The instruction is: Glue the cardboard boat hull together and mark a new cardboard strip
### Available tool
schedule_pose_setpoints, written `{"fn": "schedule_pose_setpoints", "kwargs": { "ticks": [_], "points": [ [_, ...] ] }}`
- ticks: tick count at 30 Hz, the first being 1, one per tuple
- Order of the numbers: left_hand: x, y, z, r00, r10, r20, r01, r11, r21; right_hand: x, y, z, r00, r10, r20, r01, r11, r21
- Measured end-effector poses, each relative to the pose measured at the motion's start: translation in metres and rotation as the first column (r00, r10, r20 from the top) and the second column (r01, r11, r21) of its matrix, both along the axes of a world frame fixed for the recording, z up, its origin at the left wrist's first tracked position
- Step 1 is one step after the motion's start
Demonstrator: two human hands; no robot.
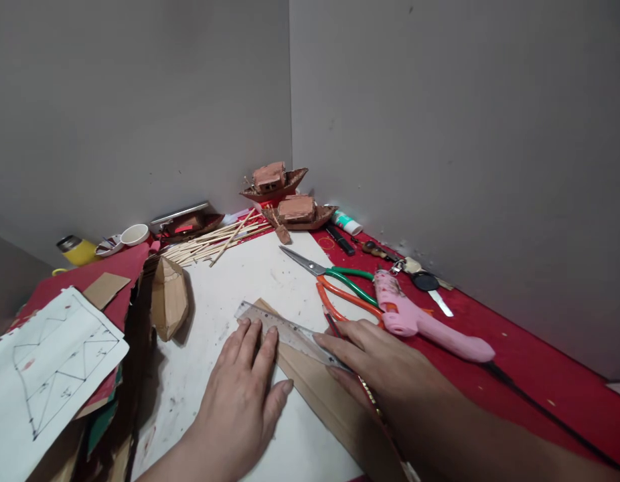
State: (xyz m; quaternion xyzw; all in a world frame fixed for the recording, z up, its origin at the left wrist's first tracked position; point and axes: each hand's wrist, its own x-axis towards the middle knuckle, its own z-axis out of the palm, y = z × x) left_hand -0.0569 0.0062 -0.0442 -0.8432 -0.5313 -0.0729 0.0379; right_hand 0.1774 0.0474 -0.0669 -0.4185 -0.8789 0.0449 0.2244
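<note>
A clear plastic ruler (290, 335) lies slantwise over a strip of brown cardboard (310, 388) on a white board (219, 288). My left hand (240, 395) rests flat, its spread fingertips pressing on the ruler's far end. My right hand (375, 355) is closed round a dark pencil (371, 395) with red and gold marks, and its fingers also touch the ruler's near end. Part of the pencil is hidden by the hand. Just beyond my right hand lie scissors (340, 284) with green and orange handles.
A pink glue gun (430, 328) with a black cord lies at right. A cardboard boat hull (169, 301) stands left, beside a drawn pattern sheet (63, 375). Wooden sticks (204, 244), finished model boats (297, 211), keys (425, 280) and a yellow mug (78, 250) line the back, below grey walls.
</note>
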Motion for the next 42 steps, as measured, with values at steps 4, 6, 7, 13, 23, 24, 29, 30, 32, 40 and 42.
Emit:
{"fn": "schedule_pose_setpoints", "kwargs": {
  "ticks": [4, 6, 7, 13, 23, 24, 29, 30, 32, 40, 42],
  "points": [
    [0.001, -0.001, 0.001, 1.000, -0.007, -0.022, 0.008, 0.999, 0.031, 0.000, 0.002, 0.012, 0.994, 0.088, -0.068, -0.093, 0.994, -0.063],
    [0.002, 0.000, 0.002, 0.999, -0.009, -0.032, 0.011, 0.999, 0.038, 0.000, 0.001, 0.014, 0.988, 0.103, -0.114, -0.112, 0.991, -0.076],
    [0.002, 0.000, 0.002, 0.999, -0.012, -0.036, 0.014, 0.999, 0.039, 0.000, 0.000, 0.014, 0.986, 0.100, -0.131, -0.111, 0.990, -0.083],
    [0.002, 0.001, 0.002, 0.999, -0.005, -0.041, 0.007, 0.999, 0.047, 0.001, -0.001, 0.012, 0.980, 0.100, -0.171, -0.129, 0.977, -0.169],
    [0.000, 0.003, 0.002, 0.998, -0.026, -0.063, 0.028, 0.999, 0.023, 0.000, -0.004, 0.012, 0.980, 0.066, -0.186, -0.111, 0.963, -0.244],
    [0.000, 0.003, 0.003, 0.998, -0.025, -0.065, 0.026, 0.999, 0.019, 0.000, -0.004, 0.012, 0.981, 0.066, -0.181, -0.110, 0.964, -0.243],
    [0.001, 0.005, 0.005, 0.997, -0.017, -0.071, 0.016, 1.000, -0.011, 0.000, -0.002, 0.009, 0.981, 0.070, -0.182, -0.111, 0.968, -0.225],
    [0.001, 0.005, 0.006, 0.997, -0.015, -0.071, 0.014, 1.000, -0.011, 0.000, -0.002, 0.009, 0.980, 0.071, -0.187, -0.113, 0.968, -0.226],
    [0.001, 0.004, 0.006, 0.997, -0.015, -0.070, 0.014, 1.000, -0.012, 0.000, -0.001, 0.009, 0.979, 0.073, -0.190, -0.117, 0.966, -0.231],
    [-0.001, 0.004, 0.007, 0.996, -0.036, -0.079, 0.035, 0.999, -0.015, -0.002, 0.000, 0.010, 0.984, 0.065, -0.164, -0.100, 0.973, -0.210],
    [-0.001, 0.004, 0.007, 0.996, -0.038, -0.080, 0.037, 0.999, -0.013, -0.002, 0.001, 0.010, 0.986, 0.076, -0.148, -0.106, 0.972, -0.208]
  ]
}}
